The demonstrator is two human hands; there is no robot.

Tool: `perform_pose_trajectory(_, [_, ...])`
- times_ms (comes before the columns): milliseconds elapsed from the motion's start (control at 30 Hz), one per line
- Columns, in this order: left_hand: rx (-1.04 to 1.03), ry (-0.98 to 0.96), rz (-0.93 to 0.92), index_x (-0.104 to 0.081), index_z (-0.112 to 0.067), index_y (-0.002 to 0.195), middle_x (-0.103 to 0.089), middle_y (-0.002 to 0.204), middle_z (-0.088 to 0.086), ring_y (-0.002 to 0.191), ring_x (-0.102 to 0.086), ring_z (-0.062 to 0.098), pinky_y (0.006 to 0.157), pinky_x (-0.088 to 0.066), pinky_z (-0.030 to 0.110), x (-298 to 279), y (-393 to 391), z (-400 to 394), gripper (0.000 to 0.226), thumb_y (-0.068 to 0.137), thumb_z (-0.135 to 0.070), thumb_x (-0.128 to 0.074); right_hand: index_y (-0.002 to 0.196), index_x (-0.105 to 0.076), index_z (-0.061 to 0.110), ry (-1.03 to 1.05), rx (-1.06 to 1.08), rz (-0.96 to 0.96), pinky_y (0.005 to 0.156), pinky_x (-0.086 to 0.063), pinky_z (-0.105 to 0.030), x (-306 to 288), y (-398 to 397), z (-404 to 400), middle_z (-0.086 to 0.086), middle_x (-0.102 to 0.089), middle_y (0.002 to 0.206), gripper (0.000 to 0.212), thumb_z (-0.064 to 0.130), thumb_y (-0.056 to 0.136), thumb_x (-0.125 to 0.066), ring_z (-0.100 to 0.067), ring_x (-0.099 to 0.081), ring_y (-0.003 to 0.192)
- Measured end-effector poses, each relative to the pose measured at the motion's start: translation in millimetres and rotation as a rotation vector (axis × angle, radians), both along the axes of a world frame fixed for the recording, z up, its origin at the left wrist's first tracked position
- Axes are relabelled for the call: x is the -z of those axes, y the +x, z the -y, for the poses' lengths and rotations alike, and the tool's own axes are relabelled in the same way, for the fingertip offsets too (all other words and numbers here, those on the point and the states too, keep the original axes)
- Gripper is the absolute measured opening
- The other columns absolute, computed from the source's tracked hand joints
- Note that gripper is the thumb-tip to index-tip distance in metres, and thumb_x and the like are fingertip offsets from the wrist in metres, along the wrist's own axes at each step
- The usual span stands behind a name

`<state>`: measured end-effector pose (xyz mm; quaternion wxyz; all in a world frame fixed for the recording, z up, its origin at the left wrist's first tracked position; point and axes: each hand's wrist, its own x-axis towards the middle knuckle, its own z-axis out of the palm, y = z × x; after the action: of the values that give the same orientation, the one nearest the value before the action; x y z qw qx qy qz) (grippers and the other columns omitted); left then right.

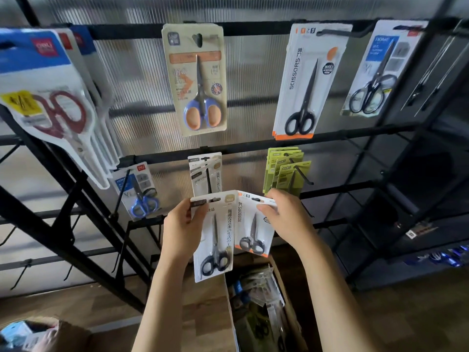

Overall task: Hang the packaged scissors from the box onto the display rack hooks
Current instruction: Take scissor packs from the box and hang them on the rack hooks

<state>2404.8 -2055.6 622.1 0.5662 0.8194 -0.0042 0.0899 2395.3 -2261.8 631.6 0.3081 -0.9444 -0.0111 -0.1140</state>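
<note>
both hands grip packs: left hand (181,231) the white pack (214,237), right hand (286,219) the orange-edged pack (253,224), above the box (256,298).

Black rack (253,146) against ribbed translucent panel (253,72) | beige card, blue-and-orange scissors (201,115) | white card with orange base, black scissors (299,121) | lime-green packs (285,171) | blue-topped white pack, red handles (61,113) | brown cardboard box (208,313)

A black display rack (253,146) carries hanging scissor packs (195,80); the wooden floor (406,313) bears an open cardboard box (256,301).
</note>
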Motion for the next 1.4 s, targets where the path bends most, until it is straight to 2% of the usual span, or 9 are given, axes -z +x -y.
perform_pose_trajectory(67, [-0.016,0.005,-0.013,-0.063,-0.025,0.082,-0.068,0.077,-0.01,0.069,-0.06,0.005,0.062,-0.044,0.018,3,5,0,0.013,0.092,-0.017,-0.059,0.096,-0.057,0.006,-0.003,-0.014,-0.002,0.051,-0.034,-0.01,0,4,0,0.002,-0.054,0.087,0.018,0.024,0.093,-0.057,-0.012,-0.046,0.07])
perform_pose_trajectory(300, [-0.081,0.068,-0.04,-0.063,-0.011,0.088,-0.064,0.076,-0.008,0.067,-0.054,0.001,0.055,-0.037,0.004,15,10,2,0.009,0.093,-0.016,-0.057,0.095,-0.057,0.006,-0.025,-0.056,-0.02,0.057,-0.037,-0.007,6,13,3,-0.002,-0.06,0.093,0.021,0.027,0.095,-0.054,-0.009,-0.046,0.068])
perform_pose_trajectory(633, [-0.178,0.065,-0.033,-0.061,-0.012,0.088,-0.06,0.075,-0.009,0.068,-0.052,0.002,0.056,-0.037,0.003,22,21,10,0.008,0.093,-0.014,-0.056,0.1,-0.059,0.008,-0.031,-0.069,0.002,0.051,-0.029,-0.012,12,21,9,-0.002,-0.061,0.092,0.021,0.028,0.093,-0.056,-0.012,-0.051,0.075])
perform_pose_trajectory(733, [-0.219,0.066,-0.053,-0.06,-0.012,0.09,-0.058,0.074,-0.009,0.07,-0.052,0.012,0.056,-0.036,0.009,23,32,12,0.007,0.094,-0.015,-0.055,0.098,-0.058,0.008,-0.033,-0.072,0.002,0.051,-0.029,-0.013,10,21,10,-0.002,-0.06,0.092,0.02,0.027,0.094,-0.056,-0.012,-0.051,0.074])
perform_pose_trajectory(833, [-0.238,0.059,-0.083,-0.062,-0.007,0.098,-0.061,0.085,0.0,0.078,-0.053,0.016,0.058,-0.036,0.02,23,47,15,0.012,0.094,-0.015,-0.054,0.098,-0.057,0.009,-0.032,-0.078,0.002,0.051,-0.028,-0.014,8,20,12,0.001,-0.056,0.088,0.018,0.026,0.094,-0.056,-0.012,-0.05,0.074])
perform_pose_trajectory(1000, [-0.238,0.083,-0.119,-0.06,-0.002,0.11,-0.063,0.101,0.008,0.085,-0.051,0.016,0.067,-0.038,0.021,17,66,19,0.021,0.096,-0.014,-0.051,0.087,-0.049,0.016,-0.034,-0.086,0.0,0.051,-0.03,-0.018,0,20,16,0.004,-0.052,0.082,0.012,0.025,0.094,-0.055,-0.013,-0.049,0.071])
perform_pose_trajectory(1133, [-0.225,0.096,-0.143,-0.059,-0.001,0.113,-0.063,0.104,0.009,0.084,-0.051,0.015,0.058,-0.037,0.015,15,70,21,0.023,0.096,-0.012,-0.05,0.09,-0.049,0.017,-0.022,-0.101,0.01,0.053,-0.031,-0.018,-8,19,20,0.005,-0.053,0.088,0.01,0.025,0.096,-0.052,-0.012,-0.052,0.075])
perform_pose_trajectory(1300, [-0.225,0.113,-0.141,-0.06,-0.005,0.118,-0.065,0.11,0.011,0.1,-0.06,0.027,0.082,-0.048,0.033,9,65,18,0.027,0.095,-0.015,-0.051,0.109,-0.055,0.011,0.034,-0.101,0.065,0.058,-0.037,-0.014,-25,21,28,0.005,-0.053,0.097,0.02,0.025,0.097,-0.049,-0.011,-0.051,0.084])
perform_pose_trajectory(1400, [-0.248,0.107,-0.049,-0.059,-0.009,0.122,-0.066,0.114,0.01,0.103,-0.061,0.025,0.09,-0.05,0.038,-7,55,18,0.029,0.094,-0.014,-0.052,0.11,-0.056,0.011,0.07,-0.077,0.14,0.065,-0.043,-0.024,-45,24,36,0.006,-0.052,0.096,0.02,0.025,0.097,-0.048,-0.014,-0.053,0.086])
